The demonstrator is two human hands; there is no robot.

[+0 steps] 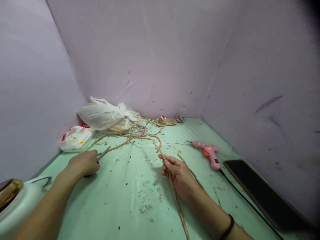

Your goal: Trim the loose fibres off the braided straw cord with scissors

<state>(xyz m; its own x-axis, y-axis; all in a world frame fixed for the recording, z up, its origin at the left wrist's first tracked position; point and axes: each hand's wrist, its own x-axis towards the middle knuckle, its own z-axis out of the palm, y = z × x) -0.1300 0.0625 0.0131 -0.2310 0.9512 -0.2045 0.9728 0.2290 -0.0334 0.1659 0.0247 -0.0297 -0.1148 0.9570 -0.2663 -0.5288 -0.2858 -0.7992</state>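
Note:
My left hand (85, 163) is closed over the dark handles of a pair of scissors (103, 154), low at the table's left side. The metal blades point away and to the right; the handles are mostly hidden under my fingers. Between the thumb and fingers of my right hand (178, 173) runs a braided straw cord (175, 195). One end of this cord trails down past the near edge of the view, and the other part goes up to a loose tangle of cord (140, 133) at the back. A separate length of straw cord (192, 172) lies beside my right wrist.
A pink glue gun (206, 149) with a glowing light lies right of centre, its black cable running forward beside a dark phone-like slab (262, 193). White plastic bag (107, 115), tissue pack (77, 138) and small straw hats (166, 122) stand at the back. A white container (27, 200) stands near left.

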